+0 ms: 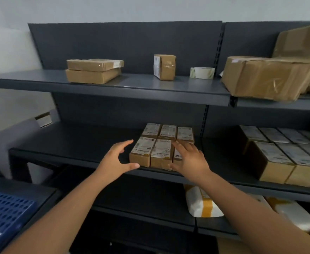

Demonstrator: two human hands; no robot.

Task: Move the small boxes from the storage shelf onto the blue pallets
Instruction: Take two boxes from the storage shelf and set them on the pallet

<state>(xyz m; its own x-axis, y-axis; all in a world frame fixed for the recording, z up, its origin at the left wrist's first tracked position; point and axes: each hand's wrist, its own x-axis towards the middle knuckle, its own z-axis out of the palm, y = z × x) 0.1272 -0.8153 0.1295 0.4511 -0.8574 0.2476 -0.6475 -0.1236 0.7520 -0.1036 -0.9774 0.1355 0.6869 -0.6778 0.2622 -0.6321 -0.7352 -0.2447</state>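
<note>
Right, the small boxes [161, 145] sit in two rows of three at the front of the middle shelf [73, 156], their front faces almost flush with its edge. My left hand [116, 158] is at nine o'clock of the block, grip wide, fingers spread, thumb by the lower front corner of the nearest box; I cannot tell if it touches. My right hand [190, 158] is at four o'clock, grip wide too, straight fingers laid over the right-front box. Open shelf surface runs out toward nine o'clock, with free height up to the shelf above [113, 90]. The blue pallet [5, 211] shows at seven o'clock of my view. White labels [162, 149] cover the box tops; their print is too blurred to read.
</note>
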